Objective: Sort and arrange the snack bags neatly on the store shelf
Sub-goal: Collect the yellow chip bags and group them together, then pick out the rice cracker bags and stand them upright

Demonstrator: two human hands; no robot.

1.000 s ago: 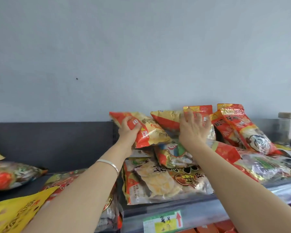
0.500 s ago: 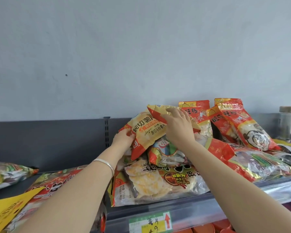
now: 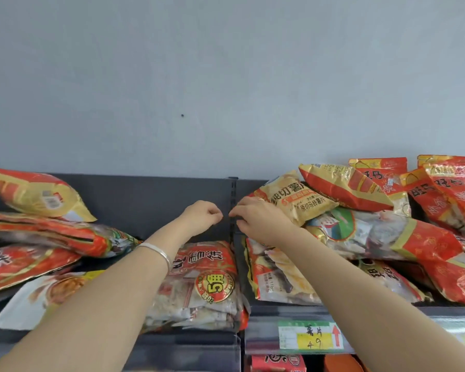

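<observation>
Dark grey metal shelving (image 3: 145, 205) holds red-and-yellow foil snack bags (image 3: 344, 187) in untidy heaps, mostly unsorted we judge, our left hand (image 3: 203, 214) and right hand (image 3: 261, 222) curled, empty.

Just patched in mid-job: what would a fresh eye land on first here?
The untidy heap of snack bags at right, red and gold packs tilted over one another, with a yellow chip bag on its left end. Next, the left hand and right hand side by side at centre, fingers curled, before the dark shelf back. More bags lie flat at left.
</observation>
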